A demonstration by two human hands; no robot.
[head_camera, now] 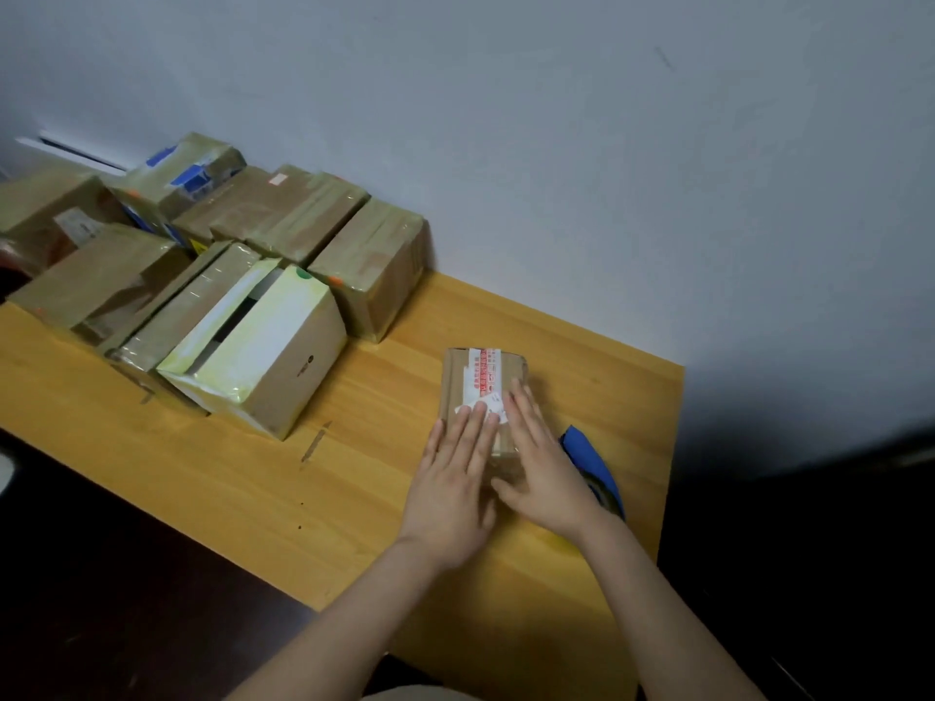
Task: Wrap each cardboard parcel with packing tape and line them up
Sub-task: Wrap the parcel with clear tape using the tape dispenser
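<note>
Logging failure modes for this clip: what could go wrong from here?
Left hand and right hand lie flat on the small parcel with no grip; it may slide on the table.
The blue tape dispenser sits by the right wrist, near the table's right edge; a sweep could knock it off.
The wrapped parcels lean unevenly; one may slip.

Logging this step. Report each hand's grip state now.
Left hand: open, fingers straight, pressing flat on the small parcel.
Right hand: open, fingers straight, pressing flat on the same parcel.
</note>
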